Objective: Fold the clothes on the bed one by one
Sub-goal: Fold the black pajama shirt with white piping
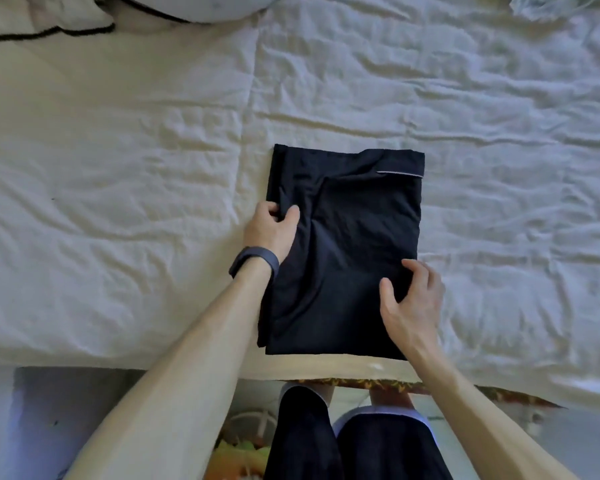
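Right, looking down on the wrinkled white bed (118,168), and the dark garment (347,244) lies flat on it near the front edge, folded into a tall rectangle with a thin pale strip of trim (399,173) showing near its top right corner. Now the left hand (271,230) is at the garment's left edge, about halfway up: thumb on top, fingers curled in beside it, the grip pinching a ridge of the fabric so creases run out from that spot across the cloth. A dark wristband (255,265) sits on that wrist. Over to the right hand (413,299), lower down on the opposite side, over the garment's right edge; its grip is spread, thumb held apart from the index finger, fingertips touching the cloth, though whether the outer fingers tuck under the edge I cannot tell. Up at the far side, a pale pillow (194,6) pokes in at the top, a cream cloth (49,22) with black piping lies to its left, and a crumpled light-blue garment (548,6) rests in the top right corner, well apart from the folded one. Down below the bed edge, the person's dark shorts (302,441) with light hems fill the bottom of the view, and a strip of patterned fabric (378,383) peeks out just under the bed's edge.
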A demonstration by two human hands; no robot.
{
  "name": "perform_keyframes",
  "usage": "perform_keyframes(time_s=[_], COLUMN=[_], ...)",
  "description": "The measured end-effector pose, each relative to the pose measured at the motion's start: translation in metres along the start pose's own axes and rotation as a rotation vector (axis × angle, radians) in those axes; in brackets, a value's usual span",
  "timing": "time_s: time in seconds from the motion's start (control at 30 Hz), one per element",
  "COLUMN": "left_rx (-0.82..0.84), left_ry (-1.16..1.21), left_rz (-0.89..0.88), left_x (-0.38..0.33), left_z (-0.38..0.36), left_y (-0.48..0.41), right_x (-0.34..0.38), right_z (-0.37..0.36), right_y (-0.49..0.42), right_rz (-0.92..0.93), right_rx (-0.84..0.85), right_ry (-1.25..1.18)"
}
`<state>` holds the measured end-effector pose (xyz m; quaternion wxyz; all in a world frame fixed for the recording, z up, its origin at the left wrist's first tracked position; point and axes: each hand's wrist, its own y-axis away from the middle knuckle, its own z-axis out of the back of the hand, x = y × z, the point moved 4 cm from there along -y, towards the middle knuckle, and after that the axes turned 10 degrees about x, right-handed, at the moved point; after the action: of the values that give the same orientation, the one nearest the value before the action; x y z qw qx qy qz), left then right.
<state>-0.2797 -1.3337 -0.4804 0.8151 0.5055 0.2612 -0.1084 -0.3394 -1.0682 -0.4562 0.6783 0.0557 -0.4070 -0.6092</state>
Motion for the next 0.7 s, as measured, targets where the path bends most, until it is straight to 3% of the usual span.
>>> perform_keyframes(time_s=[0.37,0.57,0.7], left_rx=[-0.183,-0.030,-0.075], left_ry=[-0.128,-0.100,-0.040], left_rz=[-0.079,-0.072,-0.002], left_x=[-0.044,-0.036,0.009], left_z=[0.039,0.031,0.023], left_y=[-0.071,-0.061,-0.005], right_x=[-0.005,-0.024,-0.052], right_z=[-0.006,-0.005,-0.003], right_y=[-0.034,-0.010,0.023], right_rz=[-0.035,-0.068,-0.192], right_rx=[0.000,0.049,0.135], right_ry=[-0.164,-0.211,-0.235])
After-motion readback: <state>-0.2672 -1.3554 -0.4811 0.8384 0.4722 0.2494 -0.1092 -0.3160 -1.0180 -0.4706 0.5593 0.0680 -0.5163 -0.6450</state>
